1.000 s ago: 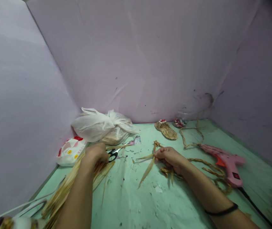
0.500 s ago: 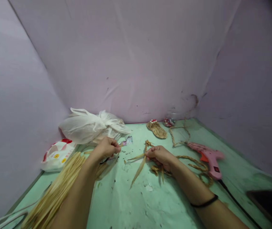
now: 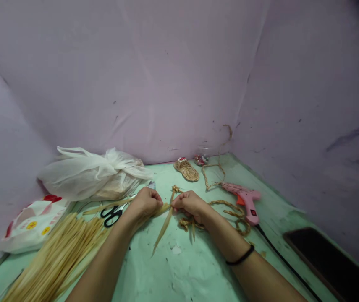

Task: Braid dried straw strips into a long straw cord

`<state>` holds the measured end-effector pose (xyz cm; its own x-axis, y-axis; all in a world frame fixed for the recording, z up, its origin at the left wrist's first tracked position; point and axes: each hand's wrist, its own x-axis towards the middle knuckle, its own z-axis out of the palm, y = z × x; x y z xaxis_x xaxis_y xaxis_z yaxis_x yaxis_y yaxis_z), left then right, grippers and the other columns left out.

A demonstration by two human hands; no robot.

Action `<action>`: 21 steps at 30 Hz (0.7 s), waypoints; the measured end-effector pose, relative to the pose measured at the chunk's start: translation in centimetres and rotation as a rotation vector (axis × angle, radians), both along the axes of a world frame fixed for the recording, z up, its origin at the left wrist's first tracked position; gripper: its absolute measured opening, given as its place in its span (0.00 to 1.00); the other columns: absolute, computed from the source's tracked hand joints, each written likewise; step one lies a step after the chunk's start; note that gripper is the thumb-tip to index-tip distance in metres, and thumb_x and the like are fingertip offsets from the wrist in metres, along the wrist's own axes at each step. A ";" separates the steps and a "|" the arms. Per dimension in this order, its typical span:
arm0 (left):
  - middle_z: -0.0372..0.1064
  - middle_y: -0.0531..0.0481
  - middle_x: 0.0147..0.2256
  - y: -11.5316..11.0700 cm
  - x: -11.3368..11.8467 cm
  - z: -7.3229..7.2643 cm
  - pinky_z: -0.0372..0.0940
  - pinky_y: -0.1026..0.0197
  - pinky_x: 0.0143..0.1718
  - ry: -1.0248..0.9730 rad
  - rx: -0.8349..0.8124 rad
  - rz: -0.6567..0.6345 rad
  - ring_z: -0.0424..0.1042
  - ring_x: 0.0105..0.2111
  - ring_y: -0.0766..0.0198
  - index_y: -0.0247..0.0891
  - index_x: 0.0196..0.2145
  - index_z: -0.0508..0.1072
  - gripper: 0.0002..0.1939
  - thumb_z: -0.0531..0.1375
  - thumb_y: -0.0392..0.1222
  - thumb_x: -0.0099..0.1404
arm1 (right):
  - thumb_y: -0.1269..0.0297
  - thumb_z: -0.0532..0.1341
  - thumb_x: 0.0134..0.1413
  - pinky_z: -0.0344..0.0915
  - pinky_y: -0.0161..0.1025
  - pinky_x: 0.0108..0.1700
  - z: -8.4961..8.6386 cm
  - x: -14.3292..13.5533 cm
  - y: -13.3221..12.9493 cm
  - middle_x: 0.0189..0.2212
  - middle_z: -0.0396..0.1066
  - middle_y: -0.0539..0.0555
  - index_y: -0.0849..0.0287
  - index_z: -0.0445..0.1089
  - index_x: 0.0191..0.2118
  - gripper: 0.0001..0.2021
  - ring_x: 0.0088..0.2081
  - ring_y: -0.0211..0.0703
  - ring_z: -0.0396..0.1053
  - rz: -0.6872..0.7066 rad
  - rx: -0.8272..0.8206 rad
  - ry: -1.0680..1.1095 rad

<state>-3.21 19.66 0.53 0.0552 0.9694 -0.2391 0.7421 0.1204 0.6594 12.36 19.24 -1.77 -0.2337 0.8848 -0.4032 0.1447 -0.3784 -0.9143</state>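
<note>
My left hand [image 3: 148, 202] is closed in a pinch on a pale dried straw strip [image 3: 166, 207] that runs across to my right hand. My right hand [image 3: 189, 205], also closed, grips a straw braid [image 3: 175, 190] whose knotted part sticks out above the fingertips. A loose strip end [image 3: 163, 231] hangs down from that grip toward the table. Behind and below my right hand, more of the braided cord [image 3: 226, 204] lies in loops. Black-handled scissors [image 3: 113, 216] rest left of my left wrist, beside a thick bundle of straw strips [image 3: 59, 256].
A pink glue gun [image 3: 245, 199] with a black cable lies on the right, near a dark phone-like slab [image 3: 327, 258]. Toward the wall sit a small woven slipper [image 3: 187, 170] and a container of coloured beads [image 3: 201, 159]. White plastic bags [image 3: 94, 172] fill the back left.
My left hand has come in close to my right hand, with a strip now stretched between them. The view has turned right, and the scissors show more fully.
</note>
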 end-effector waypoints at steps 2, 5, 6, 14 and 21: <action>0.63 0.53 0.17 0.1 -0.1 -0.4 0.51 0.68 0.21 0.115 0.046 -0.013 0.60 0.19 0.69 0.33 0.20 0.71 0.07 0.55 0.34 0.41 | 0.74 0.57 0.34 0.38 0.28 0.11 -0.2 0.0 0.1 0.10 0.61 0.46 0.65 0.65 0.18 0.02 0.09 0.25 0.43 0.004 0.005 0.000; 0.66 0.51 0.19 0.1 0.0 -0.9 0.52 0.67 0.22 0.289 0.093 -0.030 0.62 0.22 0.66 0.35 0.21 0.73 0.08 0.55 0.35 0.41 | 0.75 0.57 0.34 0.38 0.28 0.11 -0.4 -0.1 0.1 0.10 0.61 0.46 0.65 0.65 0.17 0.02 0.09 0.25 0.43 0.004 0.015 -0.008; 0.67 0.50 0.20 0.1 0.1 -1.0 0.52 0.66 0.23 0.327 0.100 -0.037 0.63 0.22 0.66 0.36 0.21 0.73 0.08 0.54 0.35 0.42 | 0.75 0.56 0.33 0.38 0.28 0.11 -0.5 -0.1 0.1 0.10 0.61 0.46 0.65 0.65 0.17 0.03 0.09 0.25 0.43 0.003 0.020 -0.012; 0.59 0.54 0.16 0.0 -0.3 -0.4 0.49 0.68 0.20 0.131 0.124 -0.136 0.56 0.19 0.70 0.33 0.19 0.70 0.08 0.51 0.34 0.43 | 0.75 0.57 0.34 0.38 0.28 0.11 -0.1 -0.1 0.0 0.10 0.62 0.47 0.65 0.65 0.17 0.03 0.09 0.25 0.43 -0.006 0.011 -0.022; 0.55 0.56 0.15 -1.0 0.6 0.4 0.47 0.69 0.20 0.039 0.102 -0.179 0.53 0.19 0.71 0.32 0.18 0.69 0.07 0.52 0.34 0.41 | 0.75 0.56 0.33 0.38 0.29 0.12 -0.4 -0.1 0.0 0.10 0.62 0.46 0.64 0.65 0.19 0.02 0.09 0.25 0.43 -0.012 0.025 -0.027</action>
